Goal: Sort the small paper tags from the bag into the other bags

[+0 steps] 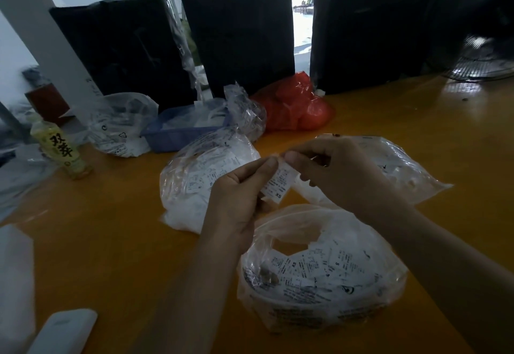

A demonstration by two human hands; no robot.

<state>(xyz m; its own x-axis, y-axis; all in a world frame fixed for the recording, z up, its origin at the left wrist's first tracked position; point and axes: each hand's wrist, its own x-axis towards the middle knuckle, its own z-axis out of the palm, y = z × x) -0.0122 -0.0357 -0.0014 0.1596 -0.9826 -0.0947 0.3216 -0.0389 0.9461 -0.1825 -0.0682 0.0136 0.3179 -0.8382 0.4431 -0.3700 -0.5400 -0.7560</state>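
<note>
Head view: both hands, left hand (236,189) and right hand (331,170), pinched one paper tag (278,184) above the near-edge bag (319,270), apparently to read its size.

The table (417,136) in front of me was orange-yellow. Three black-wrapped boxes (242,33) stood along its far edge. A red plastic bag (294,106) lay against the middle box. A blue tray (178,134) sat left of the red bag. A yellow-labelled drink bottle (59,147) stood at the left edge. A fan (484,58) stood at the far right.
</note>
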